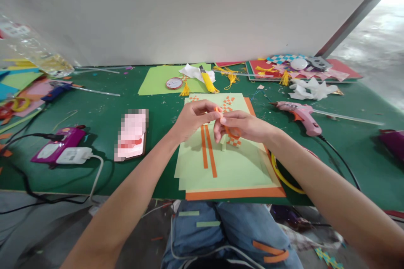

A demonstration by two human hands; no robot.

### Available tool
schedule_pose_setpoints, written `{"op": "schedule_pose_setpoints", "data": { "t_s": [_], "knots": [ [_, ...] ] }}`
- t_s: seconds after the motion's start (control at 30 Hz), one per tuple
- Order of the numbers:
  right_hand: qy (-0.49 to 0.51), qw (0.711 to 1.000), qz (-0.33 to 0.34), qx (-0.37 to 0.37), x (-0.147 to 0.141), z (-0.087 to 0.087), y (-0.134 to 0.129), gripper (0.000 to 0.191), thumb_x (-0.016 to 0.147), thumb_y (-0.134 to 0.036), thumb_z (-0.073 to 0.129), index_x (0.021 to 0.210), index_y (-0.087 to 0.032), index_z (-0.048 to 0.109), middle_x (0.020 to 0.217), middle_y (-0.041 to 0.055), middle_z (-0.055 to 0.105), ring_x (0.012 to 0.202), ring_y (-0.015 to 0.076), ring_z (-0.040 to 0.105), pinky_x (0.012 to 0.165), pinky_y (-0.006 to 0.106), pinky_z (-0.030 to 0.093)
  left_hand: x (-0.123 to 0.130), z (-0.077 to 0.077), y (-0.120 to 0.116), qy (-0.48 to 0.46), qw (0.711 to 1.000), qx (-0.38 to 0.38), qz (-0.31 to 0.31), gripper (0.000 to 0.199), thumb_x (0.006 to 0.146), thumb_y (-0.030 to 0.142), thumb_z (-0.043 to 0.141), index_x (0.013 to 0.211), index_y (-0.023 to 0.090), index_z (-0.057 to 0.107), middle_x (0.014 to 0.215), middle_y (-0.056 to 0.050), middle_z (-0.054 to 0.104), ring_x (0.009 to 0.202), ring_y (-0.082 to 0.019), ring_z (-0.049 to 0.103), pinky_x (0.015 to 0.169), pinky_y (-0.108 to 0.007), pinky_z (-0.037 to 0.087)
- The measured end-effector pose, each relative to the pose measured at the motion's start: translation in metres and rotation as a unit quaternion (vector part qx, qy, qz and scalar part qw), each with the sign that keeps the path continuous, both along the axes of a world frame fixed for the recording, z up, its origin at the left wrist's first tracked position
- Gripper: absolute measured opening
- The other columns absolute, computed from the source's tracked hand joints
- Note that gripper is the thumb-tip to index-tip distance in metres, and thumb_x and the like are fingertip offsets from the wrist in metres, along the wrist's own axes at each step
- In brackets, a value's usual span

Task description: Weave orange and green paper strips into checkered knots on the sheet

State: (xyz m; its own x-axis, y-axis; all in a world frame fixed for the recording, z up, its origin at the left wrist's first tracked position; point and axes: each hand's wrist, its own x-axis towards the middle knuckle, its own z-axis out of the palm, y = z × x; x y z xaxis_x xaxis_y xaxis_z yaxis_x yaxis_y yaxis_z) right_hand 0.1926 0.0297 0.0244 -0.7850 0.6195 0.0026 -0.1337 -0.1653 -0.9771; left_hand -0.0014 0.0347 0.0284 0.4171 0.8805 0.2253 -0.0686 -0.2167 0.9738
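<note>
My left hand (199,117) and my right hand (240,125) meet over a stack of pale green paper sheets (243,172). Thumb and fingers of both pinch a small orange paper strip (217,110), part of which is hidden by the fingers. Two long orange strips (208,151) lie flat on the sheets below my left hand. Woven orange-and-white checkered pieces (229,100) rest just beyond my fingers, and another checkered piece (235,141) shows under my right hand.
A pink glue gun (299,115) lies at right, its cord trailing forward. Yellow-handled cutter (208,80), tassel (185,89) and crumpled tissue sit behind. At left are a phone (132,134), a purple power strip (59,145) with cables and a blue glue gun (57,91).
</note>
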Motion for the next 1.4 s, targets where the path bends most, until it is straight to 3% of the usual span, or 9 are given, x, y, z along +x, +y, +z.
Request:
{"op": "schedule_pose_setpoints", "data": {
  "t_s": [0.2, 0.33, 0.53, 0.73, 1.07, 1.23, 1.4],
  "knots": [
    [0.044, 0.996, -0.072, -0.02, 0.0006, -0.0038, 0.0058, 0.022, 0.087, -0.037, 0.065, 0.086, -0.016, 0.07, 0.081, 0.004, 0.069, 0.081, 0.0163, 0.066, 0.083, 0.035, 0.051, 0.0006, -0.0009, -0.0008, 0.021, 0.995, 0.088, 0.051, 0.016, 0.073, 0.034, 0.078, 0.081, 0.021, 0.072, 0.078, -0.001, 0.064, 0.074, -0.013, 0.057, 0.068, -0.026, 0.047],
    [0.021, 0.991, -0.133, -0.002, 0.0005, -0.0043, 0.0077, 0.018, 0.082, -0.035, 0.071, 0.081, -0.017, 0.07, 0.077, 0.0022, 0.069, 0.081, 0.0151, 0.064, 0.087, 0.035, 0.048, 0.0024, -0.0016, -0.0028, 0.047, 0.986, 0.151, 0.059, 0.016, 0.076, 0.037, 0.076, 0.082, 0.023, 0.074, 0.08, -0.003, 0.063, 0.075, -0.014, 0.057, 0.065, -0.026, 0.047],
    [-0.024, 0.983, -0.18, 0.007, 0.0024, -0.0045, 0.0096, 0.018, 0.073, -0.034, 0.078, 0.07, -0.019, 0.069, 0.067, -0.0009, 0.066, 0.071, 0.0117, 0.06, 0.074, 0.028, 0.046, 0.004, -0.0024, -0.0057, 0.074, 0.975, 0.202, 0.057, 0.014, 0.079, 0.036, 0.074, 0.087, 0.024, 0.075, 0.081, -0.003, 0.063, 0.073, -0.014, 0.056, 0.064, -0.026, 0.047],
    [-0.029, 0.986, -0.164, 0.006, 0.0041, -0.0012, 0.0097, 0.021, 0.07, -0.036, 0.08, 0.068, -0.018, 0.069, 0.061, -0.0008, 0.065, 0.065, 0.0112, 0.059, 0.067, 0.026, 0.045, 0.0032, -0.0016, -0.0066, 0.066, 0.981, 0.175, 0.043, 0.017, 0.078, 0.037, 0.075, 0.089, 0.025, 0.076, 0.084, -0.003, 0.07, 0.074, -0.015, 0.062, 0.068, -0.027, 0.049],
    [-0.039, 0.993, -0.113, -0.004, 0.0059, -0.0015, 0.0095, 0.027, 0.074, -0.042, 0.077, 0.073, -0.017, 0.067, 0.066, -0.0002, 0.067, 0.064, 0.0125, 0.063, 0.072, 0.03, 0.048, 0.0045, 0.0027, -0.0084, 0.029, 0.993, 0.116, 0.021, 0.012, 0.077, 0.033, 0.075, 0.084, 0.023, 0.075, 0.078, -0.002, 0.069, 0.069, -0.015, 0.065, 0.069, -0.03, 0.052],
    [-0.029, 0.993, -0.117, -0.003, 0.0051, -0.0005, 0.0089, 0.024, 0.077, -0.04, 0.075, 0.076, -0.017, 0.067, 0.067, 0.0, 0.067, 0.063, 0.0127, 0.063, 0.067, 0.029, 0.047, 0.0021, 0.0007, -0.0033, -0.016, 0.994, 0.083, 0.071, 0.012, 0.077, 0.031, 0.075, 0.084, 0.022, 0.073, 0.084, -0.002, 0.069, 0.075, -0.013, 0.063, 0.065, -0.025, 0.049],
    [-0.017, 0.993, -0.113, -0.014, 0.0057, -0.0025, 0.0092, 0.02, 0.08, -0.035, 0.073, 0.081, -0.015, 0.07, 0.067, 0.0008, 0.067, 0.064, 0.0131, 0.063, 0.072, 0.031, 0.048, 0.0018, -0.0007, -0.0009, -0.05, 0.992, 0.055, 0.099, 0.016, 0.077, 0.033, 0.075, 0.085, 0.02, 0.071, 0.087, -0.004, 0.073, 0.068, -0.012, 0.063, 0.06, -0.024, 0.047]
  ]
}}
